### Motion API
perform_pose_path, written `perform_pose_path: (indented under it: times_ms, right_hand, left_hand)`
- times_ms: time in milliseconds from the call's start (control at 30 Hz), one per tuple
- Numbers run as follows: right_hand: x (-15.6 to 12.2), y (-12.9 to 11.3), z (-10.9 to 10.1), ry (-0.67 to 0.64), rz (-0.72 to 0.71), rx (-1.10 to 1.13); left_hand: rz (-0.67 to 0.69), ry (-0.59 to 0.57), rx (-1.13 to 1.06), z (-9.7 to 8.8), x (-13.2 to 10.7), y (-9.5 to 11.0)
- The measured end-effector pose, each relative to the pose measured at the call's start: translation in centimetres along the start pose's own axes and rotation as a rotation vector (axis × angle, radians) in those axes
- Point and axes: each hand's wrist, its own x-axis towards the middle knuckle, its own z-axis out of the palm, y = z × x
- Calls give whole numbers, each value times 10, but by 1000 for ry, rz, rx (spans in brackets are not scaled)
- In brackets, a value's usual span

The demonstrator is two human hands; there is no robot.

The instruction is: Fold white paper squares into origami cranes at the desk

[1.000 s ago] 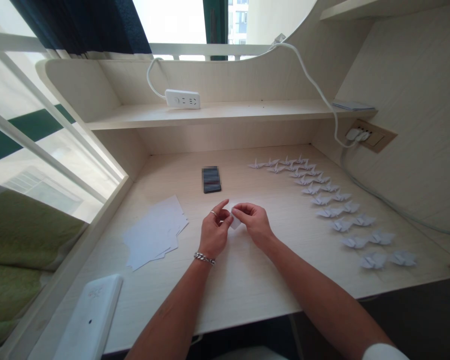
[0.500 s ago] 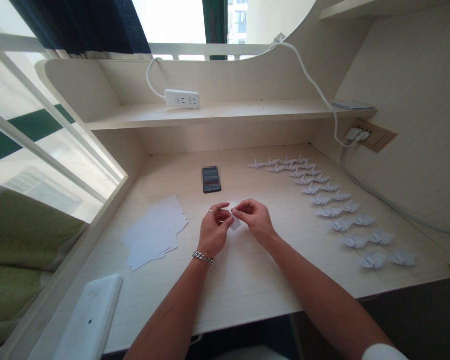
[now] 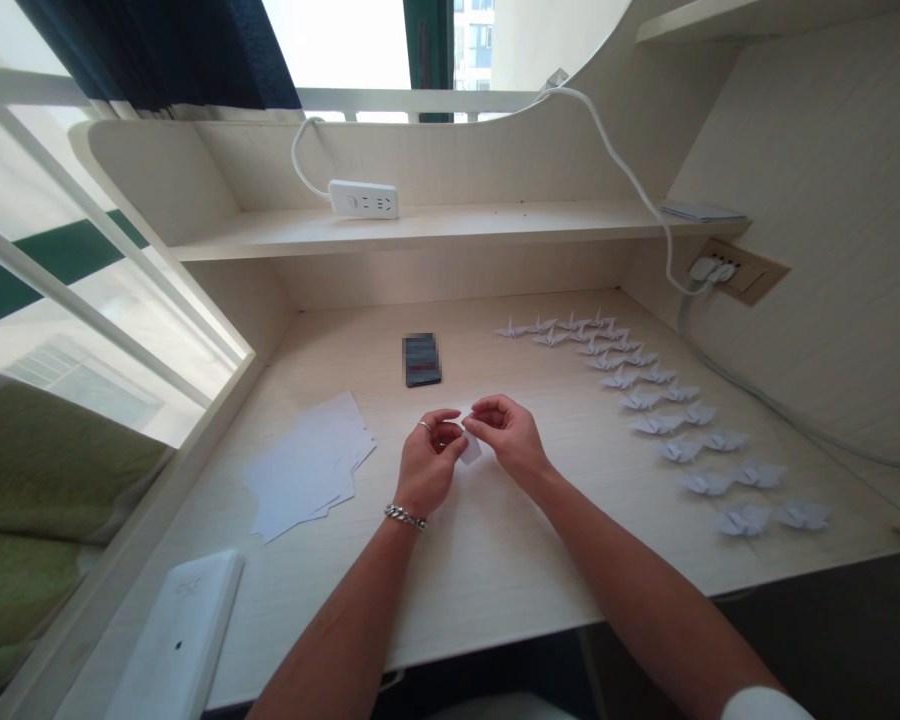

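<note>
The person's left hand point(image 3: 429, 462) is curled nearly closed, its fingers wrapped around the left side of a small folded piece of white paper point(image 3: 470, 449), while the right hand point(image 3: 510, 435) comes in from the right, half closed, with its fingertips point(image 3: 474, 421) pinched onto the paper's upper edge. The paper sits between the two hands, held up just above the pale wood desk point(image 3: 495, 585), though its exact folded shape is mostly hidden by the fingers. A ring point(image 3: 424, 425) circles one finger of the left hand, and a chain bracelet point(image 3: 405, 517) sits on that wrist. Just left of the hands lies a loose, overlapping pile of white paper sheets point(image 3: 307, 465); farther away, toward the far side of the desk, a smartphone point(image 3: 421, 360) lies flat, its surface blurred out. To the right, white origami cranes point(image 3: 656, 425) stand in two long, curving rows that run from the far side toward the near right corner. At the near left, a white rectangular plastic device point(image 3: 181, 630) rests by the desk edge — what it is cannot be told. A white power strip point(image 3: 362, 199) sits on the shelf point(image 3: 495, 222) above the desk, its cable looping behind it.
</note>
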Motion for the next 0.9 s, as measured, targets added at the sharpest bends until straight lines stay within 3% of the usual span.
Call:
perform_pose_path:
  times_ms: [200,467,733,900]
  right_hand:
    - [0,0,0,24,-94,-130]
    - [2,1,-5,-134,48,-87]
    - [0,-1,-3,-57,-47,-173]
    - [-2,-4,0,-56,0,-135]
  left_hand:
    - [-2,-19,-16,1,0,-2]
    - [-1,16,-19,-2,0,-1]
    - [-14,11,-47,2,0,0]
    - [-5,20,-51,0,1,-1]
